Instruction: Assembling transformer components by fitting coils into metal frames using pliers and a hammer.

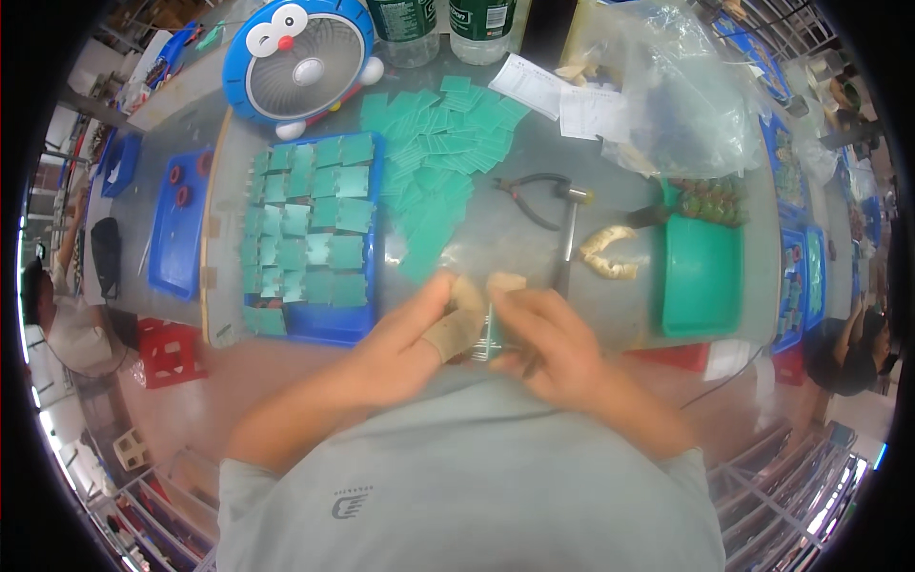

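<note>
At the table's near edge, my left hand (410, 334) and my right hand (553, 338) are closed around a small green piece with a row of thin metal pins (490, 336). The fingers partly hide it, and it is slightly blurred. Beige wraps cover some fingertips and a left finger. Beyond my hands is a spread heap of thin green rectangular plates (448, 143). To the left, a blue tray (379, 238) carries rows of similar green plates fitted onto parts underneath.
Pliers (522, 198), a small hammer (571, 224) and a tool with wrapped handles (605, 255) lie right of centre. A green bin (705, 286) stands at right, below a plastic bag (681, 86). A blue fan (305, 71), bottles (481, 33) and paper slips (529, 86) line the back.
</note>
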